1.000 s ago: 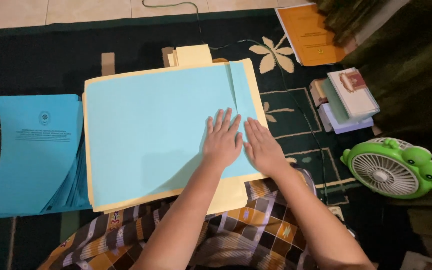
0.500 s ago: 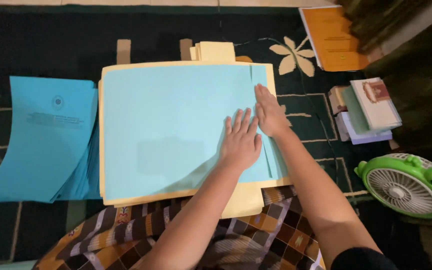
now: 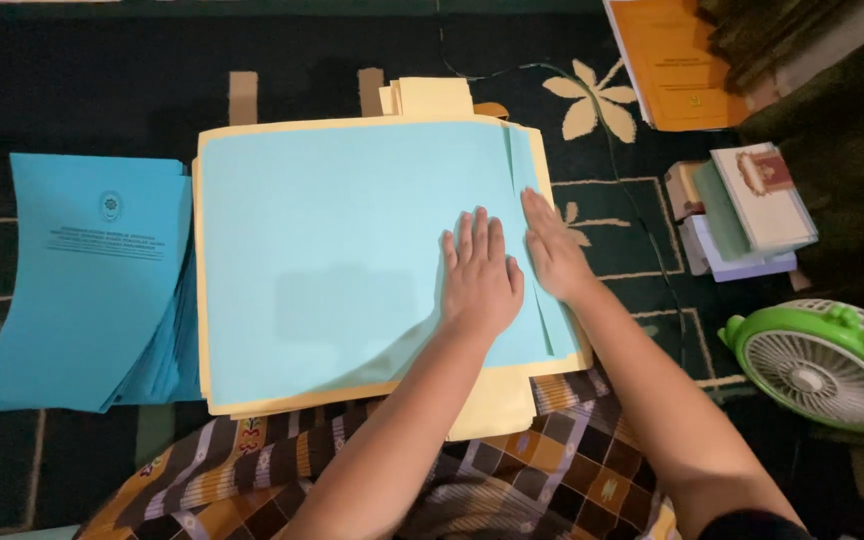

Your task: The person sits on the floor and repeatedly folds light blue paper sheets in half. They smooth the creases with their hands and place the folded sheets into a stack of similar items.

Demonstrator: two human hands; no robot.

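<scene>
A large light-blue sheet (image 3: 342,260) lies flat on a cream folder (image 3: 372,395) that rests partly on the person's lap and partly on the dark patterned carpet (image 3: 132,60). Along the sheet's right side a narrow strip is folded over. The left hand (image 3: 479,275) lies palm-down on the sheet, fingers straight and close together, pressing flat and holding nothing. Just beside it, the right hand (image 3: 552,250) is also flat with fingers extended, lying along the folded strip at the sheet's right edge.

Cream tabs (image 3: 432,97) stick out past the folder's far edge. To the left, a fanned stack of blue covers (image 3: 82,290) lies on the carpet, the top one bearing a small round emblem and a few lines of dark print near its upper edge. To the right sits a small pile of booklets (image 3: 742,215), the top one white with a reddish emblem. An orange booklet (image 3: 672,60) lies at the upper right. A green desk fan (image 3: 827,365) is at the lower right. A checked brown cloth (image 3: 512,480) covers the lap.
</scene>
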